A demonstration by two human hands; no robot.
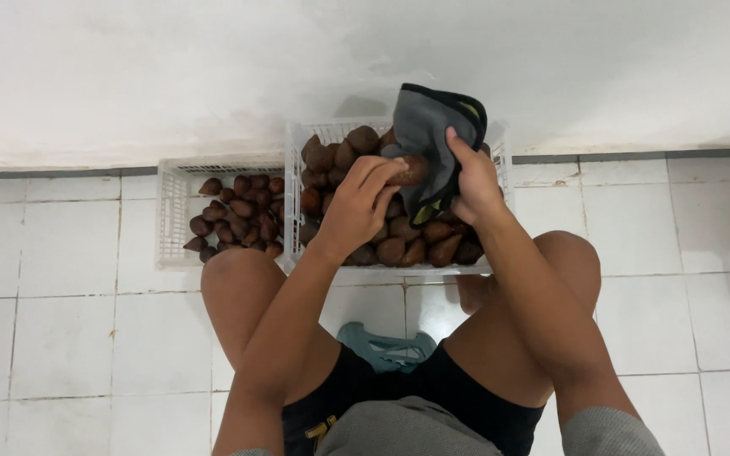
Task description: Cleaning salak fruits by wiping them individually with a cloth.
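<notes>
The person sits on the white tiled floor (69,338) with a big white crate (399,270) of brown scaly fruit between the knees. Left of that crate sits a smaller crate (175,211), perhaps half full. Above the big crate, the right hand (476,181) grips a grey cloth (433,135), and the left hand (358,203) pinches one fruit (410,171) against it.

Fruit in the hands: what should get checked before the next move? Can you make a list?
1. Left hand grips the fruit: ok.
2. Right hand holds the cloth: ok.
3. Cloth touches the fruit: ok.
4. Fruit wiped clean: cannot tell.
5. Big basket sits level on the floor: ok.
6. Small basket has room: ok.
</notes>
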